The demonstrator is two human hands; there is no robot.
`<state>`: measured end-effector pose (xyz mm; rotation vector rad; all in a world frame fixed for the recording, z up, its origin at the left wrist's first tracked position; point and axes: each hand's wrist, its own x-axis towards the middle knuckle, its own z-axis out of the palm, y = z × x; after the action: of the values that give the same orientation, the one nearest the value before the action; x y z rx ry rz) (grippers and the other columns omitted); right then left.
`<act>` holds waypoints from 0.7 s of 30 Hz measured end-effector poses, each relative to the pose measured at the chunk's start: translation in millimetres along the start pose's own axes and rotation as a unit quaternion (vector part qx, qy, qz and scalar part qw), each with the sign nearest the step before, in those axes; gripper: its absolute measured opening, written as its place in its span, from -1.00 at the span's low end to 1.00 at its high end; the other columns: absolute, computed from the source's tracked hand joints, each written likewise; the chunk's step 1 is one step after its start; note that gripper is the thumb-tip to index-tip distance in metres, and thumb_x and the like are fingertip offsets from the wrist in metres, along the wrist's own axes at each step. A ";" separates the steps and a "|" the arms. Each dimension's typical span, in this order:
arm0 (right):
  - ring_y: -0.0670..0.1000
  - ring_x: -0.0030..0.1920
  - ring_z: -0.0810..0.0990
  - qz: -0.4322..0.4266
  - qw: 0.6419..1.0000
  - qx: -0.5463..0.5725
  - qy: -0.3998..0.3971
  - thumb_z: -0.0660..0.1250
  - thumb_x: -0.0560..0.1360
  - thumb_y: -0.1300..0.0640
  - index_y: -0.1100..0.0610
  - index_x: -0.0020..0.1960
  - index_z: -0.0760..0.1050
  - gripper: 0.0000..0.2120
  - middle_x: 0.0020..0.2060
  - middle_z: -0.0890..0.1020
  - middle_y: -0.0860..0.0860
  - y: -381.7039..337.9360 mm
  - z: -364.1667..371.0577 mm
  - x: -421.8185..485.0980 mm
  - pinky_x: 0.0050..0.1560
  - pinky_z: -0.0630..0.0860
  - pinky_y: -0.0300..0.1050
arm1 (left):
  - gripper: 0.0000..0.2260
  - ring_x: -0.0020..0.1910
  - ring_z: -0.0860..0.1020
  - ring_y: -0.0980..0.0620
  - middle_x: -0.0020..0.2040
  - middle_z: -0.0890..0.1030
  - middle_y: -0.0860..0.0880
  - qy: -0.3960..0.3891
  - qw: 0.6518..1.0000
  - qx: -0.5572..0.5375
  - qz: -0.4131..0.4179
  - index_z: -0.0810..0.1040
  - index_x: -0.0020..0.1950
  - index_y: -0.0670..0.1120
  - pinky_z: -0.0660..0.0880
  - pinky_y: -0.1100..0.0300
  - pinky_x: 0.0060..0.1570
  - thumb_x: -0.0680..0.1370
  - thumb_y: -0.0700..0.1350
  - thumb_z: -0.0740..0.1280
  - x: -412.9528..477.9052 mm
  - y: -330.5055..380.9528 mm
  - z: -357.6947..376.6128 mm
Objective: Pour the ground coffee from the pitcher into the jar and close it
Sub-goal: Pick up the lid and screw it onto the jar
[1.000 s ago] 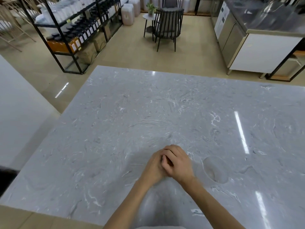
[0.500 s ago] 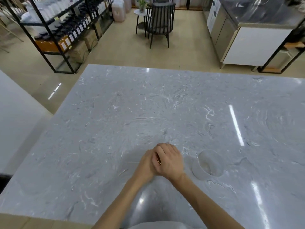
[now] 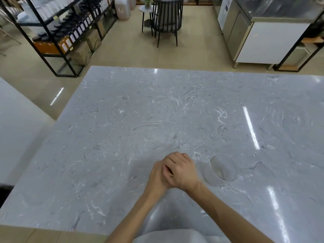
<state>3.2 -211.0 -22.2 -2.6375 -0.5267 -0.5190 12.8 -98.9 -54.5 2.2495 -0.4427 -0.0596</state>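
Observation:
My left hand (image 3: 156,179) and my right hand (image 3: 182,171) are pressed together on the grey marble table (image 3: 122,128), near its front edge. The right hand lies over the left, and the fingers of both are closed. A thin gold glint shows between the fingers; I cannot tell what it is. Just right of the hands stands a pale round open-topped container (image 3: 220,170), almost the same grey as the table and hard to make out. It is apart from the hands. No pitcher or lid can be told.
Beyond the table's far edge are a black shelf rack (image 3: 57,32) with bottles and boxes at the left, a dark chair (image 3: 166,20) with a small side table, and a white counter unit (image 3: 266,39) at the right. A white surface (image 3: 15,123) lies left of the table.
My hands have stayed clasped in the same spot. The view has shifted a little, and the pale container beside them now reads more clearly as a cup shape.

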 end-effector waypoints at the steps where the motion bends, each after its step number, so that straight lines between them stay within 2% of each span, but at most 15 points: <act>1: 0.06 -0.20 0.58 0.034 0.999 -0.010 0.004 0.35 0.40 0.10 0.10 -0.23 0.58 -0.92 -0.25 0.63 -0.03 -6.6 2.5 -0.7 -0.23 0.42 -0.08 | -0.82 -0.48 0.44 0.25 -0.53 0.33 0.19 -0.005 1.000 0.030 0.003 0.36 -0.36 0.07 0.25 0.45 -0.56 0.41 -0.06 0.31 -1.8 -1.0 2.1; 2: 0.06 -0.21 0.56 0.057 0.998 -0.015 0.004 0.33 0.42 0.09 0.10 -0.22 0.56 -0.90 -0.26 0.61 -0.03 -10.7 4.0 -2.2 -0.23 0.42 -0.07 | -0.81 -0.51 0.41 0.19 -0.51 0.40 0.14 -0.018 0.998 0.062 0.017 0.42 -0.36 0.01 0.25 0.43 -0.53 0.41 -0.13 0.38 -2.6 -5.0 3.1; 3: 0.07 -0.20 0.54 0.056 0.998 -0.014 0.003 0.32 0.44 0.08 0.10 -0.20 0.55 -0.89 -0.24 0.59 -0.02 -11.5 3.4 -3.4 -0.21 0.41 -0.06 | -0.85 -0.47 0.44 0.17 -0.45 0.52 0.05 -0.041 0.996 0.082 0.024 0.50 -0.32 -0.06 0.37 0.28 -0.51 0.41 -0.17 0.42 -1.3 -10.8 2.3; 4: 0.06 -0.16 0.53 0.027 1.000 -0.005 -0.005 0.31 0.47 0.07 0.10 -0.17 0.54 -0.88 -0.19 0.59 -0.01 -9.7 0.5 -4.9 -0.16 0.41 -0.06 | -0.91 -0.38 0.52 0.07 -0.35 0.60 -0.04 -0.069 0.994 0.077 0.023 0.56 -0.25 -0.12 0.46 0.19 -0.42 0.43 -0.17 0.43 1.9 -14.4 -1.8; 5: 0.07 -0.11 0.53 -0.027 0.999 0.012 -0.025 0.30 0.49 0.06 0.10 -0.13 0.54 -0.88 -0.13 0.60 0.00 -5.3 -3.5 -6.8 -0.10 0.42 -0.06 | -0.92 -0.32 0.54 0.08 -0.27 0.65 -0.06 -0.094 0.994 0.057 0.026 0.59 -0.19 -0.13 0.49 0.19 -0.35 0.43 -0.13 0.42 4.2 -17.5 -7.6; 7: 0.09 -0.05 0.55 -0.143 0.987 0.038 -0.066 0.28 0.54 0.09 0.13 -0.10 0.57 -0.85 -0.07 0.62 0.04 6.2 -8.7 -9.6 0.00 0.45 -0.02 | -0.95 -0.31 0.50 0.25 -0.26 0.65 0.14 -0.099 0.991 0.032 0.084 0.56 -0.20 0.07 0.42 0.43 -0.33 0.37 -0.02 0.37 7.5 -23.3 -16.1; 8: 0.10 -0.06 0.57 -0.164 0.983 0.040 -0.071 0.29 0.54 0.10 0.14 -0.11 0.58 -0.85 -0.07 0.63 0.04 10.2 -9.5 -9.8 0.01 0.47 -0.02 | -0.92 -0.29 0.52 0.32 -0.23 0.62 0.26 -0.108 0.990 0.019 0.091 0.52 -0.19 0.11 0.36 0.54 -0.34 0.35 0.03 0.36 7.8 -23.6 -18.2; 9: 0.09 -0.08 0.58 -0.156 0.985 0.043 -0.059 0.31 0.53 0.11 0.14 -0.13 0.59 -0.86 -0.09 0.64 0.04 12.7 -8.5 -9.3 -0.01 0.49 -0.02 | -0.87 -0.26 0.53 0.38 -0.21 0.59 0.34 -0.114 0.990 0.012 0.082 0.49 -0.15 0.14 0.35 0.55 -0.36 0.34 0.06 0.35 6.8 -22.6 -16.4; 10: 0.08 -0.10 0.60 -0.132 0.990 0.047 -0.036 0.34 0.51 0.12 0.14 -0.14 0.60 -0.88 -0.11 0.65 0.03 14.1 -5.6 -8.1 -0.04 0.50 -0.04 | -0.86 -0.26 0.53 0.37 -0.24 0.56 0.35 -0.102 0.992 0.006 0.067 0.47 -0.13 0.16 0.36 0.51 -0.38 0.35 0.07 0.34 4.5 -19.5 -13.8; 12: 0.05 -0.12 0.62 -0.071 0.996 0.050 0.006 0.37 0.45 0.12 0.13 -0.16 0.61 -0.91 -0.13 0.66 0.00 14.5 0.4 -4.4 -0.08 0.51 -0.07 | -0.94 -0.33 0.51 0.32 -0.32 0.54 0.30 -0.051 0.998 -0.007 0.022 0.43 -0.25 0.23 0.33 0.46 -0.46 0.37 0.06 0.28 2.9 -15.0 -3.2; 14: 0.02 -0.13 0.61 -0.003 0.999 0.026 0.028 0.38 0.43 0.08 0.09 -0.17 0.60 -0.92 -0.14 0.65 -0.04 9.7 6.4 -1.2 -0.12 0.45 -0.10 | -0.89 -0.37 0.53 0.28 -0.37 0.54 0.22 -0.001 1.000 -0.016 -0.011 0.42 -0.30 0.22 0.33 0.43 -0.49 0.41 0.03 0.26 0.5 -10.0 6.2; 18: -0.02 -0.14 0.57 0.151 0.987 -0.018 0.045 0.36 0.44 0.06 0.05 -0.20 0.58 -0.92 -0.17 0.62 -0.09 -7.5 11.5 10.6 -0.14 0.35 -0.12 | -0.92 -0.35 0.57 0.14 -0.33 0.57 0.12 0.066 0.996 -0.006 -0.067 0.54 -0.13 0.02 0.48 0.24 -0.45 0.55 -0.08 0.29 0.7 2.6 10.8; 21: 0.03 -0.04 0.59 0.205 0.978 -0.029 0.015 0.36 0.48 0.05 0.05 -0.10 0.59 -0.92 -0.09 0.62 -0.07 -15.5 7.5 13.7 -0.07 0.42 -0.08 | -0.98 -0.25 0.56 0.14 -0.19 0.58 0.10 0.107 0.988 0.031 -0.106 0.57 0.01 -0.08 0.49 0.21 -0.28 0.59 -0.17 0.37 -6.8 8.8 21.3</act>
<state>10.4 -190.6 -18.0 -2.6824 0.0489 -0.4463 -0.3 -117.4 -62.6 2.3248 -0.0902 0.0870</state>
